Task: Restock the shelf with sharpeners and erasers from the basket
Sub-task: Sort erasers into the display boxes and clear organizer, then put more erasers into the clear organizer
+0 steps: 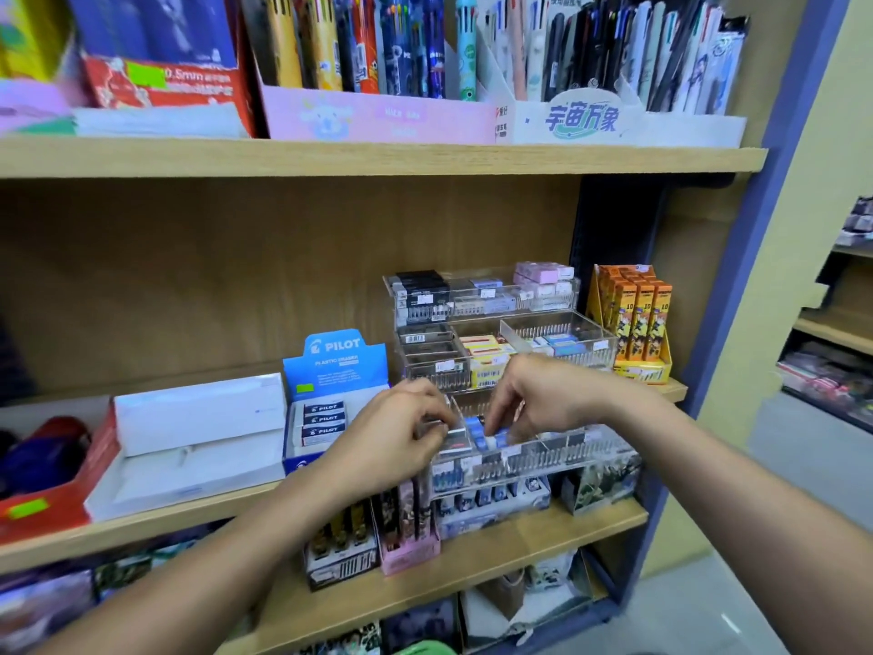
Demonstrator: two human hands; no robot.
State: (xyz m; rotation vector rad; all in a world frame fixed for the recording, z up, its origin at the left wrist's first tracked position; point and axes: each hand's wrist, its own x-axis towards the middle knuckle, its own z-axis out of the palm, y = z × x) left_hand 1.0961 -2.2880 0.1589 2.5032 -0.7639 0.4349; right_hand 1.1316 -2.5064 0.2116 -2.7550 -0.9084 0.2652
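Observation:
A clear acrylic tiered organizer [557,453] stands on the middle wooden shelf [141,522], its compartments holding small boxed erasers. Both my hands are in its lowest front tier. My left hand [401,432] has curled fingers that pinch a small eraser with a red-and-white sleeve [453,442] at the left compartment. My right hand [534,394] reaches down, and its fingertips pinch a blue-and-white eraser [493,439] among others in the adjacent compartment. No basket is in view.
A blue Pilot eraser display box [330,394] and an open white box [189,442] sit left of the organizer. Orange pencil boxes [637,323] stand to its right. Pen displays [425,54] fill the upper shelf; card packs [406,527] line the lower shelf.

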